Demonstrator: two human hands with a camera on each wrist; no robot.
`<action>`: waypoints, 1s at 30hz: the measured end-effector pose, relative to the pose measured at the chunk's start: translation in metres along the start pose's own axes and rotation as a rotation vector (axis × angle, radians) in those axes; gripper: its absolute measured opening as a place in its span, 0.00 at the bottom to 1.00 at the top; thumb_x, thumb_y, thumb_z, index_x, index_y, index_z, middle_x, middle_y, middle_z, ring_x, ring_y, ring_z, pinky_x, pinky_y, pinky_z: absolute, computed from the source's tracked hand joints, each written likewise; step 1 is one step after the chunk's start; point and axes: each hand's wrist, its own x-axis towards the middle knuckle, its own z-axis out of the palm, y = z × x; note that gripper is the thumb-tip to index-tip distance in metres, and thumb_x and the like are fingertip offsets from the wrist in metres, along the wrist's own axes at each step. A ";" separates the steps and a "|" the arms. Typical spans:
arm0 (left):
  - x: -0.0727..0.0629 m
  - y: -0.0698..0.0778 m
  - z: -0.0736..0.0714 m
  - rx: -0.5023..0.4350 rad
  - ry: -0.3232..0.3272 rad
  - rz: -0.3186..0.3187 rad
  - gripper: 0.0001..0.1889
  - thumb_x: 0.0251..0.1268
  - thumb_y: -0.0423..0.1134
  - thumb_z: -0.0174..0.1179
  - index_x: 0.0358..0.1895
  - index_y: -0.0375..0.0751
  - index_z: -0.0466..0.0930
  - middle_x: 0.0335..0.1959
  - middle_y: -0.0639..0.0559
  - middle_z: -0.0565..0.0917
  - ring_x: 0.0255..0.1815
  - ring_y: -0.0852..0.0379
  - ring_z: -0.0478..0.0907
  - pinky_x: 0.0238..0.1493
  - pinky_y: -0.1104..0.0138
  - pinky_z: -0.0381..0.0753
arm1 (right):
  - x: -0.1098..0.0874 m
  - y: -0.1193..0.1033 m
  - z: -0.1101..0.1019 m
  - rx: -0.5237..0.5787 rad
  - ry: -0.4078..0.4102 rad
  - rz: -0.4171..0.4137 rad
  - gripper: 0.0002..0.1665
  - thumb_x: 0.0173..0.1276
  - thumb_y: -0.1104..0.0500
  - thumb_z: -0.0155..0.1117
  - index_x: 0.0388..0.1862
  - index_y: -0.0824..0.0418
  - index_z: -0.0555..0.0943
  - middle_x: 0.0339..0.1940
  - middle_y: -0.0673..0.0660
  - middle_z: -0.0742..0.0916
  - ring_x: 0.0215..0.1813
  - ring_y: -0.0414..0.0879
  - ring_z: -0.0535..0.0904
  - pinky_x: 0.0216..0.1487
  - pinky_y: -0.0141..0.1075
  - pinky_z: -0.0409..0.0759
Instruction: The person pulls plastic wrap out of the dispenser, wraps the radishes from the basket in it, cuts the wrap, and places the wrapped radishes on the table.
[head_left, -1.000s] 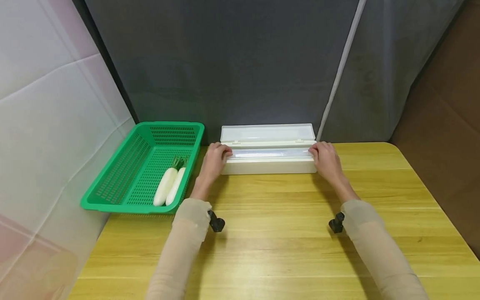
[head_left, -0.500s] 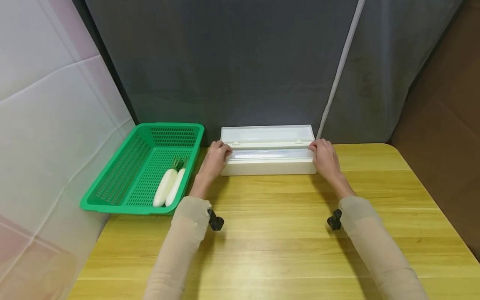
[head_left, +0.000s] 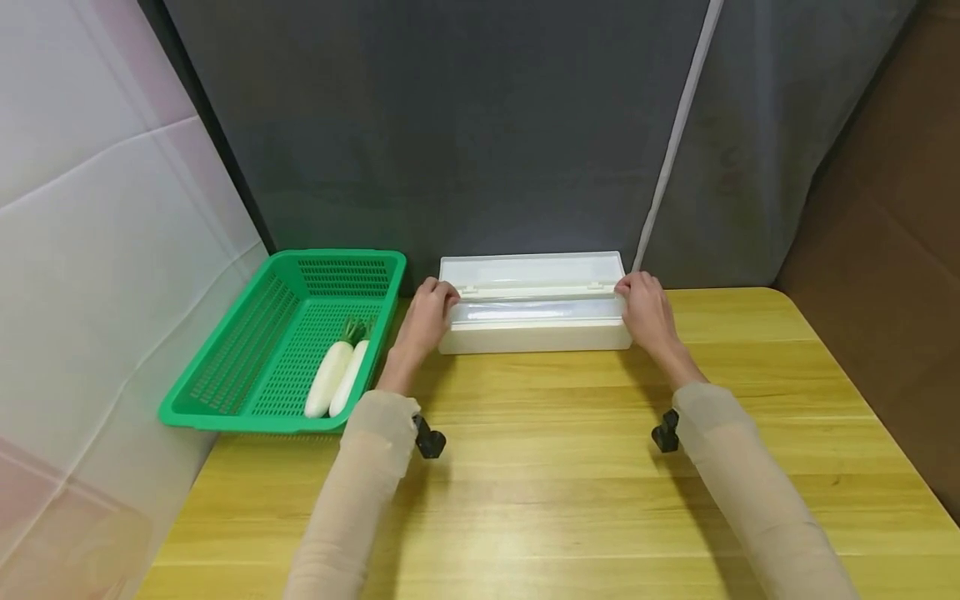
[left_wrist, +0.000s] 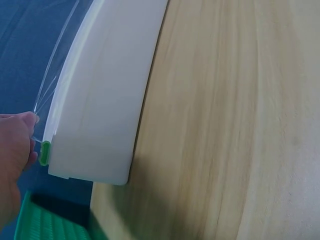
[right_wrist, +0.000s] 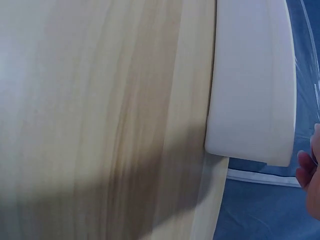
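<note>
On the wooden surface (head_left: 532, 492), the white box (head_left: 536, 337) stands open, left hand (head_left: 424, 315) and right hand (head_left: 648, 310) pinching clear film (left_wrist: 49, 85) seemingly barely drawn out, while radishes (head_left: 328, 379) at left lie untouched.

Ones and Twos, Nothing More

Two hands are in view: one left hand (head_left: 425, 318) and one right hand (head_left: 649, 310). Sleeves number two, a left sleeve (head_left: 348, 500) and a right sleeve (head_left: 750, 483). Black wrist devices also make a pair, a left device (head_left: 430, 437) and a right device (head_left: 666, 432). There is one white box (head_left: 534, 339), having one lid (head_left: 532, 268), and one small green piece (left_wrist: 45, 153). Clear film (left_wrist: 59, 62) counts as one sheet. One green basket (head_left: 247, 423) holds two radishes, the first radish (head_left: 328, 379) and the second radish (head_left: 349, 379). The tally continues with one table (head_left: 540, 500), one dark backdrop (head_left: 450, 125), one pale strip (head_left: 676, 133), one white sheet (head_left: 97, 275) and one brown panel (head_left: 877, 292).
</note>
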 end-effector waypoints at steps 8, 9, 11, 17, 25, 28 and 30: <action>0.009 0.003 -0.006 0.016 0.012 -0.006 0.05 0.74 0.30 0.57 0.43 0.30 0.80 0.41 0.38 0.76 0.43 0.43 0.75 0.52 0.56 0.79 | 0.006 -0.005 -0.005 -0.008 -0.052 0.070 0.09 0.79 0.67 0.50 0.48 0.72 0.75 0.45 0.68 0.78 0.51 0.63 0.73 0.59 0.54 0.73; 0.010 0.004 -0.008 0.018 0.009 -0.011 0.05 0.75 0.30 0.57 0.43 0.30 0.80 0.41 0.38 0.76 0.43 0.43 0.75 0.52 0.56 0.79 | 0.006 -0.005 -0.006 -0.007 -0.056 0.074 0.08 0.79 0.67 0.50 0.49 0.72 0.74 0.46 0.67 0.77 0.51 0.63 0.73 0.60 0.54 0.72; 0.012 0.006 -0.010 0.017 0.001 -0.024 0.05 0.75 0.30 0.57 0.44 0.30 0.80 0.41 0.39 0.75 0.43 0.44 0.75 0.52 0.57 0.79 | 0.007 -0.006 -0.007 -0.006 -0.055 0.073 0.08 0.79 0.68 0.49 0.49 0.72 0.74 0.47 0.68 0.77 0.52 0.63 0.72 0.60 0.55 0.72; 0.016 0.011 -0.016 0.017 0.002 -0.038 0.05 0.74 0.31 0.57 0.43 0.31 0.79 0.42 0.39 0.75 0.43 0.44 0.74 0.52 0.57 0.79 | 0.011 -0.008 -0.012 -0.008 -0.039 0.043 0.08 0.78 0.70 0.47 0.48 0.74 0.73 0.47 0.69 0.76 0.53 0.65 0.72 0.60 0.56 0.71; 0.020 0.014 -0.024 0.020 0.056 0.003 0.05 0.75 0.31 0.57 0.41 0.31 0.79 0.40 0.39 0.75 0.43 0.43 0.75 0.49 0.56 0.78 | 0.017 -0.011 -0.020 -0.003 -0.009 0.042 0.08 0.79 0.68 0.48 0.49 0.73 0.73 0.47 0.69 0.76 0.52 0.65 0.72 0.59 0.57 0.72; 0.021 0.016 -0.027 0.013 0.080 0.021 0.05 0.75 0.30 0.57 0.40 0.31 0.79 0.39 0.39 0.75 0.43 0.43 0.74 0.49 0.56 0.78 | 0.018 -0.014 -0.024 -0.004 -0.005 0.048 0.08 0.80 0.68 0.47 0.50 0.72 0.72 0.48 0.68 0.76 0.52 0.64 0.72 0.58 0.57 0.72; 0.022 0.017 -0.030 0.007 0.091 0.032 0.05 0.75 0.30 0.57 0.40 0.30 0.79 0.39 0.39 0.75 0.43 0.42 0.74 0.49 0.55 0.78 | 0.019 -0.016 -0.027 -0.008 -0.001 0.054 0.08 0.78 0.71 0.47 0.50 0.72 0.72 0.48 0.68 0.76 0.53 0.64 0.72 0.58 0.57 0.73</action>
